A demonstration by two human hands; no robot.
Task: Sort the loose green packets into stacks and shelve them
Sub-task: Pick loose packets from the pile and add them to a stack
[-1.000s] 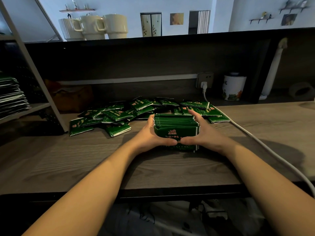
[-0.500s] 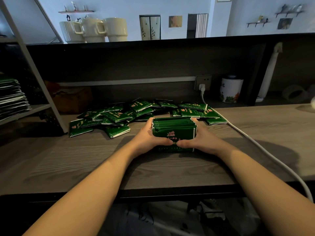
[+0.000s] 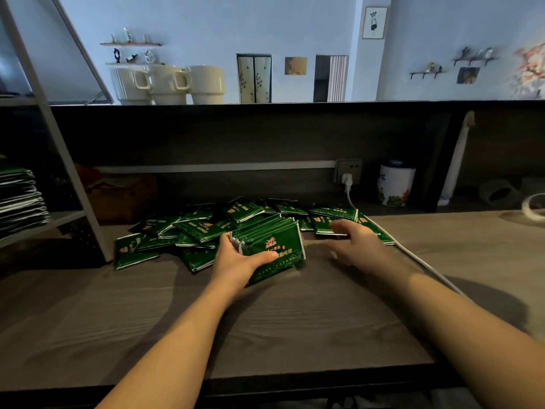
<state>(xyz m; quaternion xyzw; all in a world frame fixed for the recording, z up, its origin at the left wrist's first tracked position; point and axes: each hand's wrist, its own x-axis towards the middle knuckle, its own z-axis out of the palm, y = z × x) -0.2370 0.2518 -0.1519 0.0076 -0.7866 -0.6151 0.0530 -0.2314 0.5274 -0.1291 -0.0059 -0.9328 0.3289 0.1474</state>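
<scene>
My left hand (image 3: 236, 261) grips the gathered stack of glossy green foil packets (image 3: 269, 246) on the grey wooden bench (image 3: 295, 326); my right hand (image 3: 352, 240), fingers relaxed, hovers over loose green packets (image 3: 330, 224). I judge stacking midway: next, add another.

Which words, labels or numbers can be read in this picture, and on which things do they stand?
None can be read with certainty.
Stack of green packets, held in the left hand: red-gold emblem and a row of characters, too blurred to read.
Loose green packets: the same print, too small.
White canister: dark characters on the left side, illegible.
Framed picture on the wall: no readable text.
</scene>
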